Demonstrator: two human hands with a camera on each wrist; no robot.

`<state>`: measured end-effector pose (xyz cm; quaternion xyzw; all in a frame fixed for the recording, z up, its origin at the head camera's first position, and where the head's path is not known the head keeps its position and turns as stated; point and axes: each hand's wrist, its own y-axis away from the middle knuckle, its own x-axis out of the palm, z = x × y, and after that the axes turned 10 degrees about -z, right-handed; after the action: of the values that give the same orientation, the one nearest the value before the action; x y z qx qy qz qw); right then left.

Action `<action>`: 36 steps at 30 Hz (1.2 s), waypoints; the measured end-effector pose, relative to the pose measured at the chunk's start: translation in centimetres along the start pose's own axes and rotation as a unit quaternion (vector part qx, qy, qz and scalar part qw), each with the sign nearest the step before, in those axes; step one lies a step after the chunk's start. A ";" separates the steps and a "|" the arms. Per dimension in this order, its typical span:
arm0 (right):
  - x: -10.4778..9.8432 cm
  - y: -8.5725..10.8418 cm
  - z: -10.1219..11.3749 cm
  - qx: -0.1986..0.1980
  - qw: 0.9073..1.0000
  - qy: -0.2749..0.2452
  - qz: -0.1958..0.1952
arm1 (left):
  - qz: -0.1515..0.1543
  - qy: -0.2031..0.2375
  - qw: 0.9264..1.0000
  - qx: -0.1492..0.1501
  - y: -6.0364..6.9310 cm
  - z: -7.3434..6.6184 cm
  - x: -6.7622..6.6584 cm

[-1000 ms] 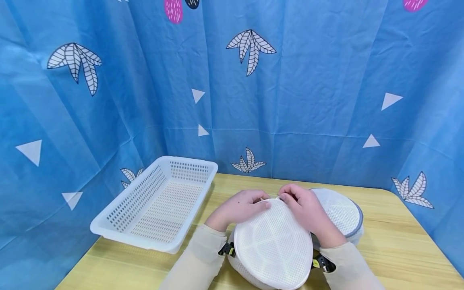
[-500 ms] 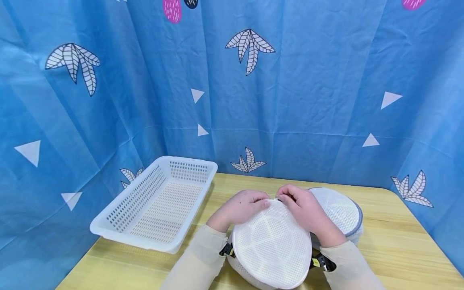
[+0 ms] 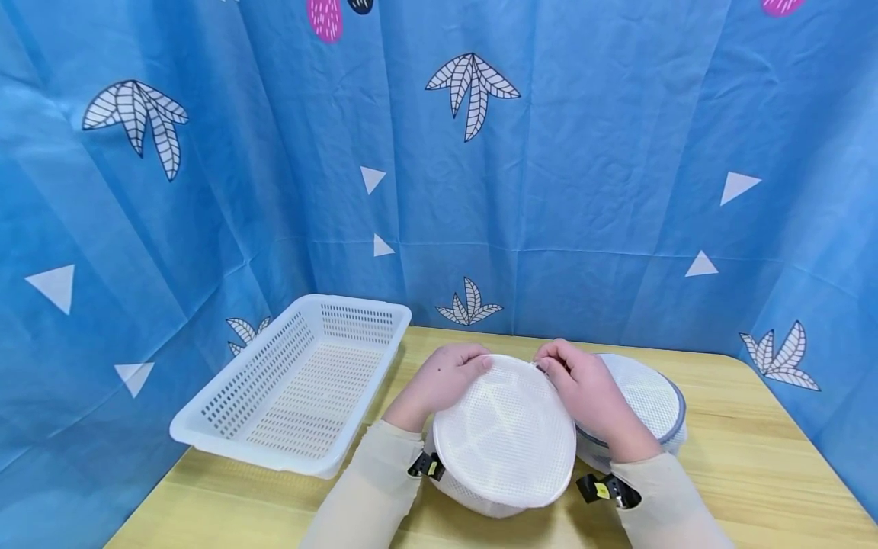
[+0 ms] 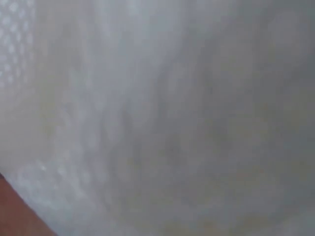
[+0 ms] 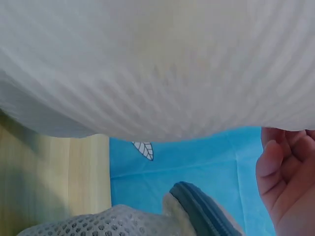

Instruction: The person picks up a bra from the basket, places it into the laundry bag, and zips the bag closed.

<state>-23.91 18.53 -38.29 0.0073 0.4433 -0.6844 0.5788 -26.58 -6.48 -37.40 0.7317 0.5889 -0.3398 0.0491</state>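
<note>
A round white mesh laundry bag point(image 3: 504, 435) is tilted on the table in the head view, its flat top towards me. My left hand point(image 3: 449, 375) grips its far left rim, thumb on top. At the far right rim, the fingers of my right hand point(image 3: 586, 385) pinch the edge; whether they hold a zipper pull is too small to tell. Blurred white mesh point(image 4: 162, 118) fills the left wrist view. The right wrist view has the bag's side point(image 5: 162, 69) above and my curled right fingers point(image 5: 288, 167) at the right.
A second white mesh laundry bag point(image 3: 645, 396) with a grey-blue rim stands just right of the first, partly behind my right hand. A white perforated plastic basket point(image 3: 322, 381) lies at the left of the wooden table point(image 3: 748, 450). Behind hangs a blue patterned curtain point(image 3: 604, 191).
The white bag has shifted away from me and slightly left with my left hand. My right hand has moved right along the rim, so the hands are farther apart.
</note>
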 end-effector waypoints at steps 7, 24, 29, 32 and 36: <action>-0.2 -0.2 -0.1 0.029 0.999 0.008 -0.014 | -0.005 0.016 1.000 -0.006 0.0 -0.7 -0.1; -0.3 -0.1 -0.1 0.033 0.999 -0.012 -0.001 | 0.079 0.043 0.996 0.013 0.4 -0.7 -0.4; -0.3 -0.1 0.0 0.015 1.000 -0.027 0.002 | 0.090 0.053 0.994 0.013 0.5 -0.9 -0.3; -0.3 0.0 0.1 0.004 0.999 -0.038 0.003 | 0.091 0.038 0.995 0.022 0.5 -1.1 -0.1; -0.2 0.1 0.2 -0.008 0.999 -0.049 0.009 | 0.091 0.016 0.995 0.033 0.4 -1.3 0.2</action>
<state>-23.67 18.56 -38.09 -0.0271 0.4198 -0.6750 0.6062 -25.61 -5.86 -36.65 0.7888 0.5087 -0.3418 0.0461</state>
